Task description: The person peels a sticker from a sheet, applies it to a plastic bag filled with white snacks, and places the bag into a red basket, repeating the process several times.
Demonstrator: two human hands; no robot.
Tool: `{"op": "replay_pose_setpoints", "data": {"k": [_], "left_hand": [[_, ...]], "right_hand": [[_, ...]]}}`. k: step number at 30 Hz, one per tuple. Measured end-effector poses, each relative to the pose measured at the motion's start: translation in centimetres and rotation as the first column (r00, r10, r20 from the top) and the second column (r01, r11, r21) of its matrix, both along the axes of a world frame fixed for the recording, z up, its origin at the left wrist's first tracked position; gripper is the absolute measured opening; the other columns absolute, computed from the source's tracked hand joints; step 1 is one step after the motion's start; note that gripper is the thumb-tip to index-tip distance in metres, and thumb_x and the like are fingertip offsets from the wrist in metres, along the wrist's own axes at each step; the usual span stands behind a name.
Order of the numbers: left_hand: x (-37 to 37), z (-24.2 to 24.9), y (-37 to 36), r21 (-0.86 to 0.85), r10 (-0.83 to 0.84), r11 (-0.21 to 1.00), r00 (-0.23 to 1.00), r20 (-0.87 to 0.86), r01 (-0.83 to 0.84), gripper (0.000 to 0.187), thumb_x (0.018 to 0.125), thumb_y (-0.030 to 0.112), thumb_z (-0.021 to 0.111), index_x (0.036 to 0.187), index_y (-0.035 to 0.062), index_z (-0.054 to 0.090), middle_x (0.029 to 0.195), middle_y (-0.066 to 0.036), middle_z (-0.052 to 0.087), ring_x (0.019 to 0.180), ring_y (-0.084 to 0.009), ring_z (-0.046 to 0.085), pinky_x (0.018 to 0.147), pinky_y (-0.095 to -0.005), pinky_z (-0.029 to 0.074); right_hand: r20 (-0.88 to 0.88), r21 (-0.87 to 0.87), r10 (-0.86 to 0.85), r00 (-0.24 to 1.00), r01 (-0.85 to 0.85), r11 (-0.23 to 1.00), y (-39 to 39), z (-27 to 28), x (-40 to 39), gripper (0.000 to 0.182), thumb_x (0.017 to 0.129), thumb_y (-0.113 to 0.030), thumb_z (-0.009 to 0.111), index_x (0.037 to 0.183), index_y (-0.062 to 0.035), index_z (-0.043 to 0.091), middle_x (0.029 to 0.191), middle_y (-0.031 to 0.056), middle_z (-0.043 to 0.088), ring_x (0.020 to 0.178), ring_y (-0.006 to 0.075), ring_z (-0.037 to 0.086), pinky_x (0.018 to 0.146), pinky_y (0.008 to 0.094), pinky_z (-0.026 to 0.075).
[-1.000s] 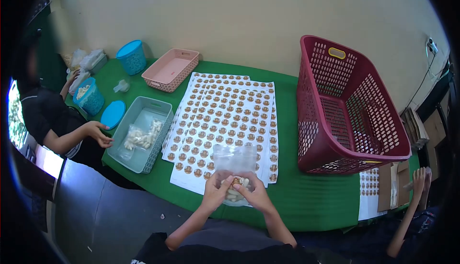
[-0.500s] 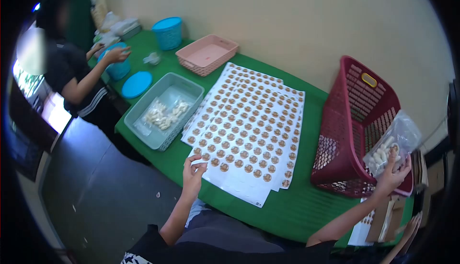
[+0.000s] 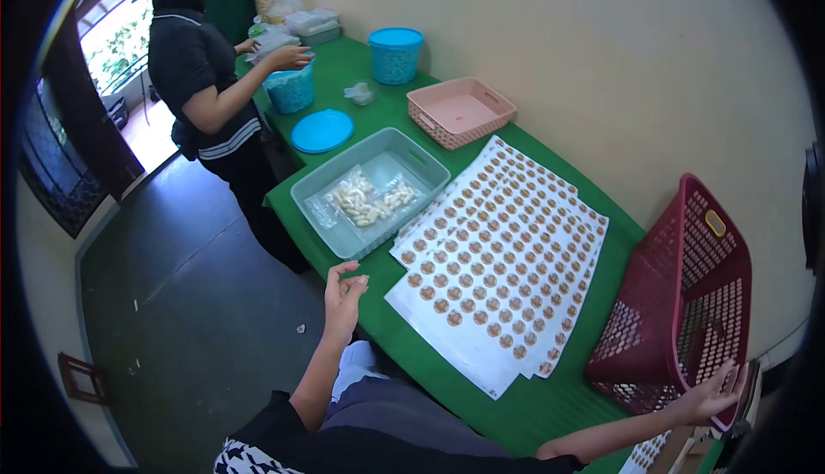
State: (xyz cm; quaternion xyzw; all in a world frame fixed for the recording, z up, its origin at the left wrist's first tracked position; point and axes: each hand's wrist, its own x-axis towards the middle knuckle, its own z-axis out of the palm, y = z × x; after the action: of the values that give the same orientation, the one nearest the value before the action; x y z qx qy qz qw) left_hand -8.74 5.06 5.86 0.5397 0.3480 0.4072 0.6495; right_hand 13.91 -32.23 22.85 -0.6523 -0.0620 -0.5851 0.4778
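Observation:
My left hand (image 3: 345,295) hovers near the table's front edge, between the green tray and the sticker sheets, its fingers curled but apart and nothing visible in them. At the right, my right hand (image 3: 715,395) is over the near rim of the maroon basket (image 3: 640,328), fingers spread and empty. Several overlapping white sheets (image 3: 460,347) printed with round brown stickers lie on the green cloth. In the light green tray (image 3: 331,232) are clear bags of white pieces (image 3: 361,203).
A person (image 3: 202,70) stands at the left by an open blue tub (image 3: 290,91). Behind the sheets are a pink basket (image 3: 460,109), a blue lid (image 3: 322,131) and a lidded blue tub (image 3: 396,57). Cardboard and more stickers (image 3: 646,452) lie at the lower right.
My right hand has let go of the bag of white pieces, which is now out of sight, and has opened. The view has turned left, showing more of the other person.

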Motion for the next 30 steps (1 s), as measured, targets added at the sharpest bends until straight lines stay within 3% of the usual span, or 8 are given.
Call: {"op": "replay_pose_setpoints", "data": {"k": [4,5,8,12,15,23,28,30], "left_hand": [[-1.0,-0.4,2.7,-0.049,0.068,0.997,0.996,0.064,-0.065,0.027,0.078,0.009,0.052,0.102,0.0030,0.042,0.074,-0.003,0.050,0.071,-0.0078,0.045,0.066,-0.0207,0.036],[-1.3,-0.3,3.4,-0.045,0.061,0.997,0.996,0.065,-0.058,0.026,0.078,0.008,0.052,0.101,0.0028,0.042,0.074,-0.003,0.050,0.071,-0.0079,0.045,0.066,-0.0208,0.036],[-2.5,0.0,5.9,-0.028,0.069,0.997,0.995,0.075,-0.067,0.023,0.078,0.007,0.051,0.099,0.0020,0.043,0.074,-0.003,0.050,0.072,-0.0086,0.046,0.068,-0.0214,0.036],[-4.1,0.5,10.2,0.019,0.058,0.998,0.989,0.135,-0.061,0.021,0.078,0.006,0.050,0.098,0.0017,0.044,0.076,-0.004,0.051,0.077,-0.0098,0.049,0.072,-0.0228,0.037],[-5.3,0.1,14.0,-0.022,0.095,0.995,0.992,0.078,-0.094,0.021,0.079,0.008,0.052,0.097,0.0015,0.045,0.076,-0.004,0.052,0.074,-0.0089,0.048,0.070,-0.0225,0.037],[-7.5,-2.1,22.4,-0.039,0.024,0.999,0.999,0.022,-0.023,0.020,0.077,0.006,0.053,0.095,0.0013,0.046,0.080,-0.005,0.052,0.073,-0.0082,0.048,0.069,-0.0219,0.038],[-6.9,-2.2,25.5,-0.009,-0.116,0.993,0.993,-0.026,0.116,0.018,0.079,0.008,0.049,0.095,0.0017,0.045,0.090,-0.005,0.050,0.083,-0.0125,0.050,0.073,-0.0248,0.039],[-6.2,-2.6,26.2,-0.056,-0.185,0.981,0.983,-0.004,0.184,0.019,0.078,0.005,0.053,0.095,0.0013,0.046,0.093,-0.005,0.050,0.079,-0.0094,0.048,0.073,-0.0228,0.038]], "right_hand": [[0.124,-0.258,0.678,0.724,-0.637,0.727,10.0,-3.1,-2.5,0.027,0.080,-0.007,0.041,0.102,0.0076,0.042,0.104,0.0151,0.043,0.097,0.0232,0.044,0.085,0.0331,0.038],[-0.022,-0.198,0.586,0.810,-0.578,0.792,13.5,-4.5,-3.1,0.054,0.073,-0.042,0.047,0.096,0.0074,0.042,0.092,0.0148,0.044,0.090,0.0228,0.045,0.076,0.0326,0.039],[-0.378,-0.173,0.772,0.511,-0.858,0.483,24.0,-8.3,-6.3,0.025,0.066,0.002,0.052,0.091,0.0002,0.045,0.090,0.0131,0.047,0.087,0.0209,0.044,0.075,0.0304,0.037],[-0.680,-0.102,0.728,0.086,-0.995,0.022,36.5,-15.5,-8.9,0.034,0.066,-0.007,0.058,0.097,-0.0008,0.044,0.097,0.0150,0.046,0.092,0.0291,0.044,0.079,0.0347,0.036],[-0.792,-0.345,0.566,0.230,-0.933,-0.104,43.3,-19.8,-9.4,0.047,0.065,-0.020,0.061,0.103,-0.0006,0.039,0.106,0.0217,0.040,0.099,0.0351,0.040,0.083,0.0404,0.034],[-0.863,-0.461,-0.181,0.472,-0.882,-0.099,51.3,-23.5,-10.3,0.078,0.059,-0.031,0.067,0.119,-0.0018,0.026,0.127,0.0258,0.019,0.110,0.0442,0.030,0.085,0.0489,0.035],[-0.853,-0.491,0.112,0.510,-0.857,0.158,51.9,-26.1,-9.3,0.049,0.060,-0.011,0.058,0.105,-0.0035,0.038,0.113,0.0242,0.037,0.097,0.0419,0.042,0.078,0.0487,0.039],[-0.930,-0.209,0.257,0.263,-0.953,0.221,51.7,-24.8,-8.7,0.042,0.063,-0.008,0.054,0.103,-0.0015,0.041,0.100,0.0246,0.047,0.084,0.0417,0.050,0.072,0.0459,0.043]]}}
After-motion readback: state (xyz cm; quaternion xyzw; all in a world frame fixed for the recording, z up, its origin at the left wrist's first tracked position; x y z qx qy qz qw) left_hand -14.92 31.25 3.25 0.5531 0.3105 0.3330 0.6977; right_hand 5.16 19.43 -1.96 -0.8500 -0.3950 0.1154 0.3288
